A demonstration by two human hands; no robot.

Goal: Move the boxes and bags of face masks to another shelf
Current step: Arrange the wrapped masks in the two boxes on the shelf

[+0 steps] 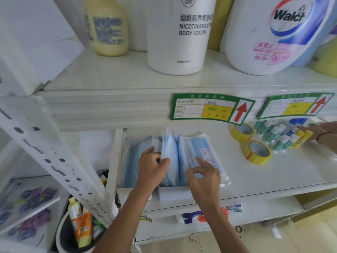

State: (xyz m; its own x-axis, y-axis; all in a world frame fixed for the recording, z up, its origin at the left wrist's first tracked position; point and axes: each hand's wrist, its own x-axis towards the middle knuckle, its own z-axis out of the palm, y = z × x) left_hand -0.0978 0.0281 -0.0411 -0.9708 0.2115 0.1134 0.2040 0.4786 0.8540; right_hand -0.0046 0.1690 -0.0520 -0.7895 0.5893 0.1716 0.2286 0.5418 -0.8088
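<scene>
Several clear bags of blue face masks (172, 157) stand on edge in a row at the left end of the middle white shelf (255, 179). My left hand (152, 166) pinches the upright bags near the middle of the row, thumb on one side and fingers on the other. One flat bag of masks (209, 154) with a white label leans at the right end of the row. My right hand (203, 177) rests on its lower part, fingers curled against the plastic. A low white box front (173, 193) stands before the bags.
Two yellow tape rolls (257, 150), small white-capped bottles (280, 137) and yellow glue sticks (301, 138) lie to the right, where another person's hand (321, 132) reaches in. Large lotion and detergent bottles (179, 33) fill the shelf above. A bin with bottles (80, 227) stands lower left beside the shelf post.
</scene>
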